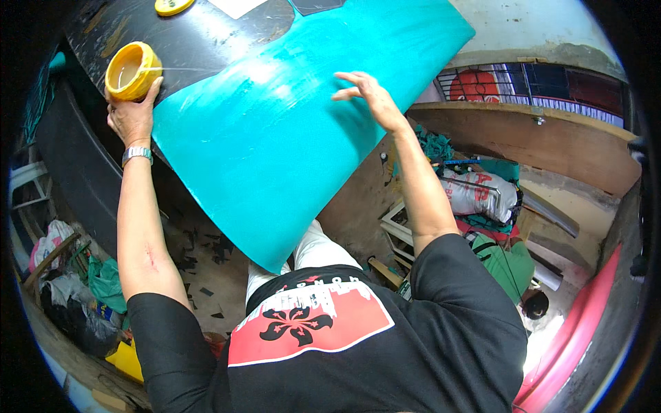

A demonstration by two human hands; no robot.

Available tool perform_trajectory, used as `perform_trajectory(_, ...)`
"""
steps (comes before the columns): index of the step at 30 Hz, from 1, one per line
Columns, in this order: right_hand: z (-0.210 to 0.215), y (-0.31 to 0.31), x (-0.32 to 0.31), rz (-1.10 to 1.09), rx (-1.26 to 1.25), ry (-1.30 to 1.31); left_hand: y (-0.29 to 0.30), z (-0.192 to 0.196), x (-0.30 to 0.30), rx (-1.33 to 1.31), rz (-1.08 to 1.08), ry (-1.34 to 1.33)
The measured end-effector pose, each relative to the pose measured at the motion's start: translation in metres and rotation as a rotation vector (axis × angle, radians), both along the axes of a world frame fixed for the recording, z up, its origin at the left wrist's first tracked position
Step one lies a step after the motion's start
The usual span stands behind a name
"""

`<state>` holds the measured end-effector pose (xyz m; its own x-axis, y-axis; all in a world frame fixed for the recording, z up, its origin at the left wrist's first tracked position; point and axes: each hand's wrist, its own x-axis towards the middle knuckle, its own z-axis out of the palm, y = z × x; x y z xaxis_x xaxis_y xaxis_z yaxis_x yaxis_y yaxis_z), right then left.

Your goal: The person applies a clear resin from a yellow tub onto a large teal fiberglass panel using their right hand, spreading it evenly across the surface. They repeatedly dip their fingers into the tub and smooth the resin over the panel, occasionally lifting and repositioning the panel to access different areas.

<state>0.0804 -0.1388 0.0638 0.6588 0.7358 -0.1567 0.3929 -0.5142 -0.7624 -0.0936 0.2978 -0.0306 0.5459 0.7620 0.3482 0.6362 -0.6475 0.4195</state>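
At the table's left side my left hand (132, 115) is wrapped round a yellow round tub (150, 77), tilted so its hollow inside shows. A thin pale strand runs from the tub's rim to the right, over the dark table. My right hand (372, 98) is above a large teal sheet (255, 158), fingers apart, and nothing shows in it. Its shadow falls on the sheet. The glossy sheet lies across the table, and its near corner hangs over the edge against my waist.
The black tabletop (200, 41) carries a yellow lid (173, 6), a white paper (235, 5) and a dark flat piece (317, 5). At lower right a person in a green shirt (506, 268) is near a white sack (480, 196). Bags and scraps (103, 286) lie lower left.
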Motion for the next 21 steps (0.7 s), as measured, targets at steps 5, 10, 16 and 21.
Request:
perform_trajectory(5,-0.049,-0.066,0.000,-0.130,-0.542,-0.406,0.003,-0.002,0.001,-0.035,-0.004,-0.008)
perform_trajectory(10,-0.068,-0.074,0.023,-0.123,-0.482,-0.574,0.006,0.000,0.002,-0.042,-0.009,0.008)
perform_trajectory(16,-0.067,-0.073,0.022,0.100,-0.655,-0.726,0.017,-0.010,-0.002,-0.053,-0.008,0.035)
perform_trajectory(21,-0.062,-0.049,-0.007,0.263,-0.525,-0.734,0.021,-0.005,-0.005,-0.289,-0.195,-0.172)
